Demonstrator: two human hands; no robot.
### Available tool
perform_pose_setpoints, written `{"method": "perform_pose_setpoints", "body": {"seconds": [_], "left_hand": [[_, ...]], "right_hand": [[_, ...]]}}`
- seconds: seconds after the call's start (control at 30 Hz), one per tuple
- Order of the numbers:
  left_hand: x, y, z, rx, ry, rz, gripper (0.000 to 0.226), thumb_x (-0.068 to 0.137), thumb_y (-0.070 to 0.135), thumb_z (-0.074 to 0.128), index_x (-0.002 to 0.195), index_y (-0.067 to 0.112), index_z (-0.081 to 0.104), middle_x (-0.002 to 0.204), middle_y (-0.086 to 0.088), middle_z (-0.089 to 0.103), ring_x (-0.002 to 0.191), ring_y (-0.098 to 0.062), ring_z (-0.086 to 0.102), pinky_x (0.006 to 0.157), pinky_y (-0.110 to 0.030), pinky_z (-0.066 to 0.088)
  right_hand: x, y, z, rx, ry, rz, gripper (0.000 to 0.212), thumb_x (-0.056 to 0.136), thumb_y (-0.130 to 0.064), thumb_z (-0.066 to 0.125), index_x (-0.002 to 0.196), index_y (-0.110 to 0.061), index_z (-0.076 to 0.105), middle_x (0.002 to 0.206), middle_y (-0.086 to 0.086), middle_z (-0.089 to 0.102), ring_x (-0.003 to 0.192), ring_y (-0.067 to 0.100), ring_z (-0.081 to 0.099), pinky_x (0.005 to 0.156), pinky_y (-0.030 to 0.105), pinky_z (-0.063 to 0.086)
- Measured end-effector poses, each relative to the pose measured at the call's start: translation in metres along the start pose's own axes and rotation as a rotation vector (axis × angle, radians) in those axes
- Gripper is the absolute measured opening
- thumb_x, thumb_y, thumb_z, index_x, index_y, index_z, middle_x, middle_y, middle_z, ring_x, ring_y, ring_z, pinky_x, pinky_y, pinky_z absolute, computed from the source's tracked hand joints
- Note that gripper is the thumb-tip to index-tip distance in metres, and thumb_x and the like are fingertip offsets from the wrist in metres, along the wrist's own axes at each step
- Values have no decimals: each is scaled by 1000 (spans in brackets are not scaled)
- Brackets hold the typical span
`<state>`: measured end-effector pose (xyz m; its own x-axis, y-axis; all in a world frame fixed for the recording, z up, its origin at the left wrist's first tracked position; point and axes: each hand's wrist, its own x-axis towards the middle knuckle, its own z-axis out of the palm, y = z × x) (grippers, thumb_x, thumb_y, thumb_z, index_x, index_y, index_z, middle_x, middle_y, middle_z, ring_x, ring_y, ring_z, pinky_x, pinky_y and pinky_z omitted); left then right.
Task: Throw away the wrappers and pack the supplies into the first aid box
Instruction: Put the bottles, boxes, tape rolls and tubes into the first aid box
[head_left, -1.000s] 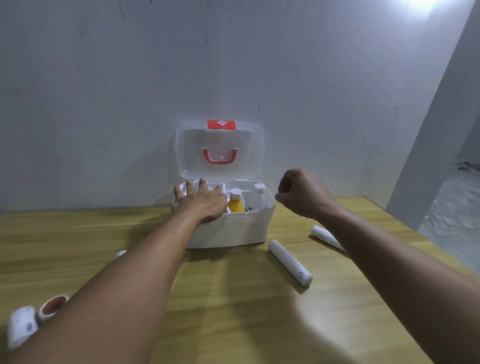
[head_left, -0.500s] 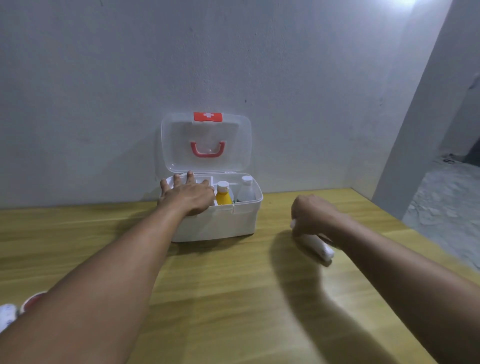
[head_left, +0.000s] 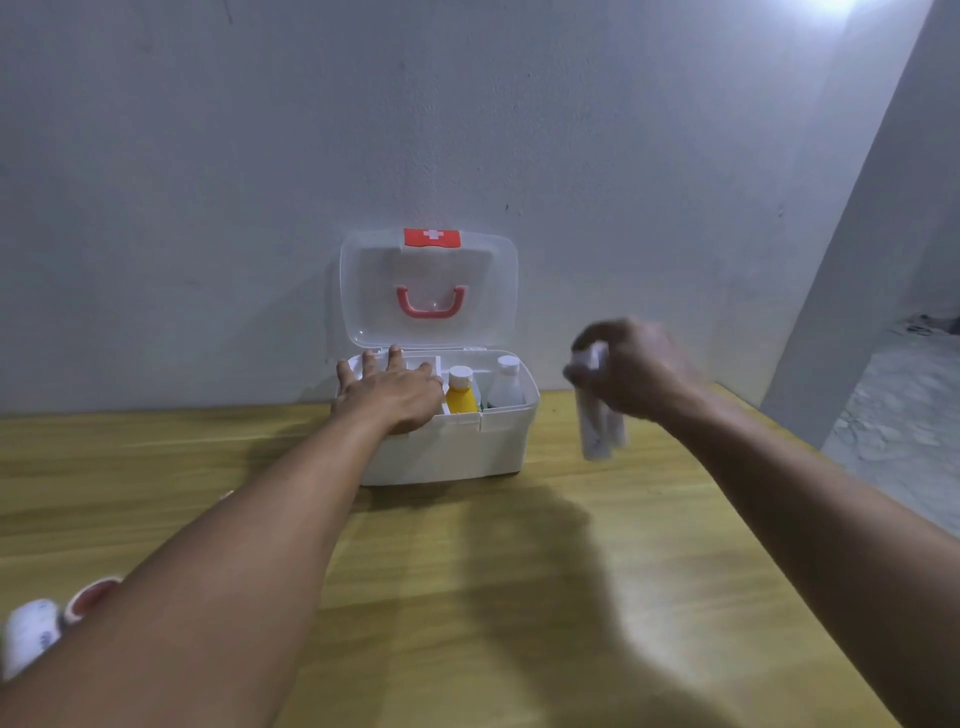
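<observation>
Left hand (head_left: 392, 397) flat, fingers spread, resting on left compartment of open first aid box (head_left: 457, 447) on counter (head_left: 493, 597). Right hand (head_left: 636, 371) raised right of box, closed around white tubes (head_left: 597, 428), blurred, hanging below fist. Yellow bottle (head_left: 461, 397) just right of left hand.

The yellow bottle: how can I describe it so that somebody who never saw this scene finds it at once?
Look at the white first aid box standing open against the wall at the back of the wooden table. Inside it, just right of the left hand resting on the box, stands the yellow bottle. It has a white cap, and its yellow body sets it apart from the clear bottle on its right.
</observation>
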<state>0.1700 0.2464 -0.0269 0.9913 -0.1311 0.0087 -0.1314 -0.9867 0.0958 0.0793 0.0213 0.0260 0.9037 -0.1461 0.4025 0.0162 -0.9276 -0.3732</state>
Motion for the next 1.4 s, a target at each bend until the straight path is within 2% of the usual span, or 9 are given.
{"method": "perform_pose_setpoints", "body": {"seconds": [0.17, 0.37, 0.5, 0.57, 0.83, 1.0, 1.1, 1.3, 1.4], "left_hand": [[-2, 0, -1, 4, 0, 6, 57, 96, 45, 13, 153, 38, 11, 164, -9, -6, 149, -38, -9, 112, -63, -8], [-3, 1, -1, -13, 6, 0, 58, 96, 43, 12, 153, 36, 11, 164, -8, -7, 149, -37, -9, 113, -61, -10], [-4, 1, -2, -3, 11, 12, 58, 97, 44, 8, 153, 34, 14, 164, -9, -6, 149, -37, -8, 113, -61, -9], [-4, 1, -1, 2, 13, 16, 57, 97, 45, 8, 153, 33, 15, 164, -9, -6, 149, -38, -7, 113, -62, -9], [-3, 0, 0, -3, 17, 12, 58, 96, 45, 8, 153, 33, 14, 164, -9, -5, 149, -38, -8, 113, -62, -8], [-3, 1, 0, -15, 15, 5, 58, 96, 46, 8, 154, 35, 11, 164, -8, -6, 149, -38, -9, 113, -61, -10], [-4, 1, 0, -14, 13, 7, 58, 97, 47, 9, 154, 35, 11, 164, -8, -7, 149, -38, -9, 112, -61, -11], [-3, 1, 0, -24, 9, 15, 59, 97, 47, 9, 154, 33, 11, 163, -8, -8, 149, -38, -10, 112, -62, -11], [-3, 1, 1, -36, 8, 20, 59, 97, 46, 9, 153, 33, 14, 164, -9, -7, 148, -38, -10, 112, -62, -10]], "right_hand": [[2, -45, 1, 240, 319, -115, 30, 81, -36, 69, 106, -19, 68, 102, 13, 67, 88, 28, 62, 74, 27, 43], [-1, -58, 33, 276, 376, -138, 31, 87, -32, 65, 110, -12, 62, 104, 14, 57, 78, 28, 57, 70, 31, 44], [-3, -60, 49, 209, 403, -143, 29, 91, -27, 61, 111, -7, 58, 107, 16, 54, 73, 23, 47, 66, 26, 33], [-1, -61, 50, 191, 429, -127, 28, 91, -27, 59, 110, -6, 57, 106, 16, 53, 74, 29, 52, 66, 27, 32], [4, -60, 58, 149, 437, -105, 32, 90, -32, 62, 108, -6, 55, 106, 16, 53, 73, 29, 55, 65, 29, 37], [-8, -52, 70, 25, 334, -221, 39, 86, -41, 65, 106, -8, 58, 104, 15, 59, 75, 35, 63, 62, 33, 47], [-12, -47, 68, 16, 274, -250, 35, 85, -44, 65, 95, -9, 66, 94, 11, 66, 75, 33, 63, 60, 32, 44], [-7, -38, 64, 52, 158, -265, 23, 92, -20, 55, 80, -5, 69, 75, 14, 68, 70, 37, 58, 57, 37, 42], [-6, -32, 64, 37, 165, -267, 18, 89, -9, 52, 93, -7, 70, 90, 12, 73, 82, 36, 63, 66, 40, 52]]}}
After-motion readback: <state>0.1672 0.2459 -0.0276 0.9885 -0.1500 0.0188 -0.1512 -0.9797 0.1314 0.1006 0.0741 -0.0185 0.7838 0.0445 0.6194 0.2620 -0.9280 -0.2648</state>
